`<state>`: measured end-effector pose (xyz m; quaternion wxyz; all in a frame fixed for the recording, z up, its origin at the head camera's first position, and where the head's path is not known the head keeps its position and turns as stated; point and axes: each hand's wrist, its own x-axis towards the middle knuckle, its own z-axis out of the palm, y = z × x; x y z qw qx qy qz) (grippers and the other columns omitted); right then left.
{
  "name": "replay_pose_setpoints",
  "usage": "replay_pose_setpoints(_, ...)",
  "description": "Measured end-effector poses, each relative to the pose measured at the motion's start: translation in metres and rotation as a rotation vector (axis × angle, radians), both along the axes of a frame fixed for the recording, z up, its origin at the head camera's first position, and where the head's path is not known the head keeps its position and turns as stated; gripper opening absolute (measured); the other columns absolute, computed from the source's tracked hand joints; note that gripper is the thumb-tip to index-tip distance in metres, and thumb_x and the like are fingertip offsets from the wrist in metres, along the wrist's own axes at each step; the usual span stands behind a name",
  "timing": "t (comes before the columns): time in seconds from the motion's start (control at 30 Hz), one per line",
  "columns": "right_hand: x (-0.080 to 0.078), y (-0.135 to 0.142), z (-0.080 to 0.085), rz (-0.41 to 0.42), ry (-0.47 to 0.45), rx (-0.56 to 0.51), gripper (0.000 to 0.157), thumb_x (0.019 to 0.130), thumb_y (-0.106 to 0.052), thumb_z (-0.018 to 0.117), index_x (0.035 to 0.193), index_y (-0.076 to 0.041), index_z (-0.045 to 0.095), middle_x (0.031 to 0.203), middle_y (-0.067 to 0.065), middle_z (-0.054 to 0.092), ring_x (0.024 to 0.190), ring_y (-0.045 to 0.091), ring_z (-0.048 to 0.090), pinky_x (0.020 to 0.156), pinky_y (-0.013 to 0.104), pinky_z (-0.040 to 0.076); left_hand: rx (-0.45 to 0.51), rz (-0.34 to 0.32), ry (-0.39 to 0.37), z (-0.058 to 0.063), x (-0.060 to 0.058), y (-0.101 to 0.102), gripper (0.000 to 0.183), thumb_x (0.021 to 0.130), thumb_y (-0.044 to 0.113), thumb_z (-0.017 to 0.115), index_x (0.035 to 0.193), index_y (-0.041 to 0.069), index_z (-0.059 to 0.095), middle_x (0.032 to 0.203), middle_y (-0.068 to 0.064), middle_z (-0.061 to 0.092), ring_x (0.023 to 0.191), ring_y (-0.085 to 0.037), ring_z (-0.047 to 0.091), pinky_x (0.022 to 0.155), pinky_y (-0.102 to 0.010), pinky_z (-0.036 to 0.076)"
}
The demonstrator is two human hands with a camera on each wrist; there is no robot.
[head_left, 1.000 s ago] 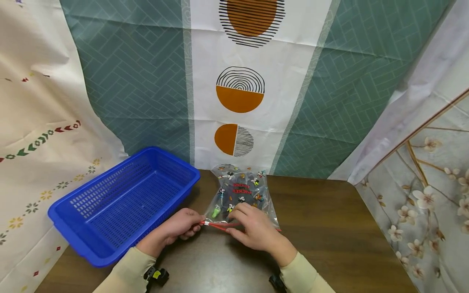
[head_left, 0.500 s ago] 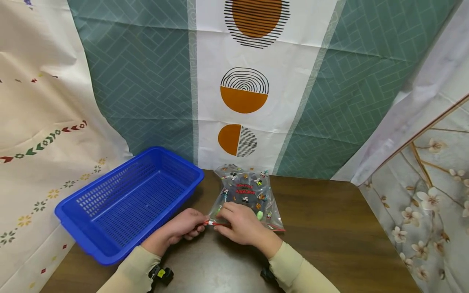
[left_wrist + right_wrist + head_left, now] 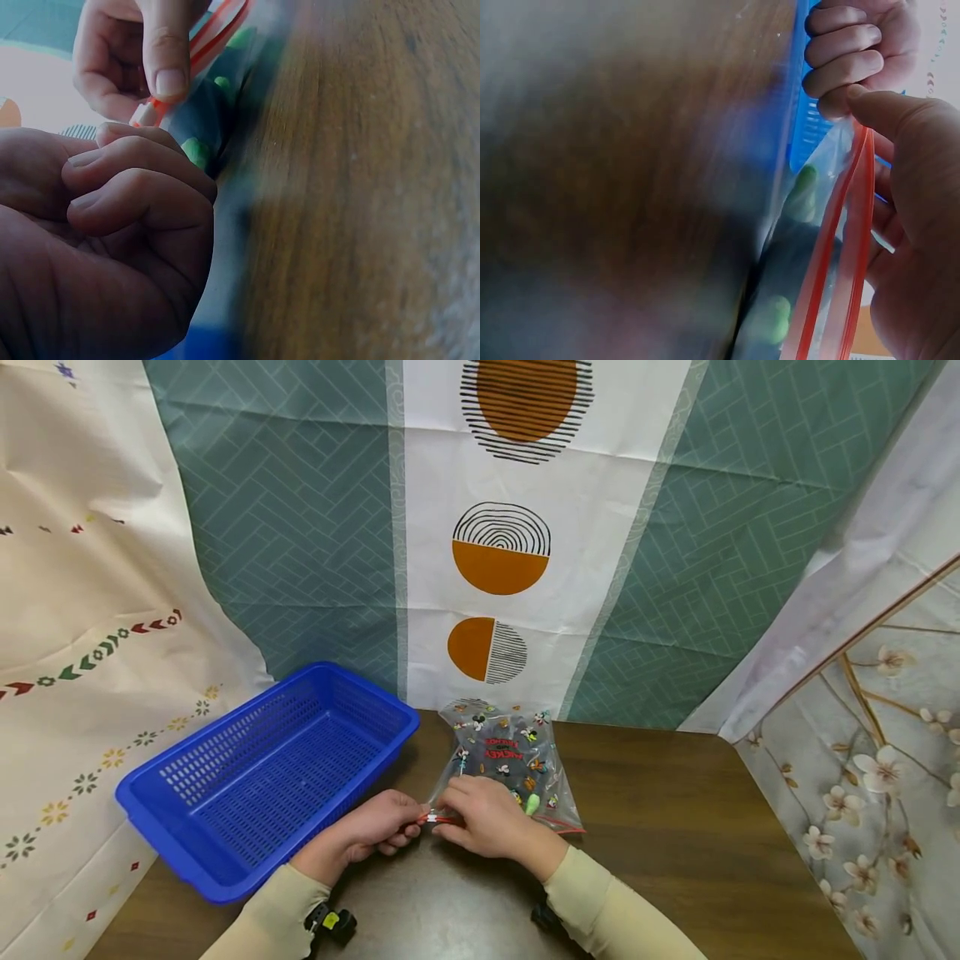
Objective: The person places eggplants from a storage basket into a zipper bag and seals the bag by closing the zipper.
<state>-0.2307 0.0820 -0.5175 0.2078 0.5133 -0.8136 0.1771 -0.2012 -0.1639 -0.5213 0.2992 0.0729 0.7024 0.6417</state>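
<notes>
A clear zip bag [image 3: 498, 756] printed with cartoon figures lies on the table, its red zip edge [image 3: 859, 225] toward me. Inside are something dark and several light green pieces [image 3: 532, 804]. My left hand [image 3: 384, 822] pinches the bag's left corner, just beside the white slider [image 3: 431, 817]. Close by on the other side, my right hand [image 3: 483, 817] grips the zip edge between thumb and fingers. In the left wrist view its thumb lies right by the slider. The zip's two red strips stand apart in the right wrist view.
A blue perforated basket [image 3: 408, 717] stands left of the bag, close to my left forearm. The brown wooden table [image 3: 675, 827] extends to the right. Patterned cloths hang behind the table [image 3: 330, 527] and along both sides.
My right hand has slid left along the zip edge, close to the slider and my left hand. A light green piece now shows right of that hand. My left hand keeps its pinch.
</notes>
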Motion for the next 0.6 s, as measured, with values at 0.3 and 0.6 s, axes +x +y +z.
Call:
replay_pose_setpoints(0.3,-0.0029,-0.0033,-0.0033,0.016,0.051,-0.007,0.023,0.090,-0.029,0.094,0.100,-0.021,0.076,0.092,-0.010,0.066,0.080,0.007,0.062,0.070,0.030,0.054,0.013,-0.021,0.000,0.0004,0.0004,0.0002,0.035,0.114,0.020,0.054,0.086,0.001,0.067,0.068,0.004,0.048,0.050,-0.003,0.029,0.043,-0.018,0.024)
replay_pose_setpoints(0.6,-0.0019,-0.0048,-0.0046,0.030,0.096,-0.022,0.019,0.087,-0.026,0.095,0.093,-0.022,0.077,0.088,-0.011,0.064,0.077,0.005,0.062,0.067,0.028,0.053,0.013,-0.027,-0.007,-0.0007,0.0007,-0.0003,0.036,0.114,0.021,0.055,0.086,0.002,0.067,0.068,0.004,0.048,0.050,-0.003,0.028,0.043,-0.018,0.024)
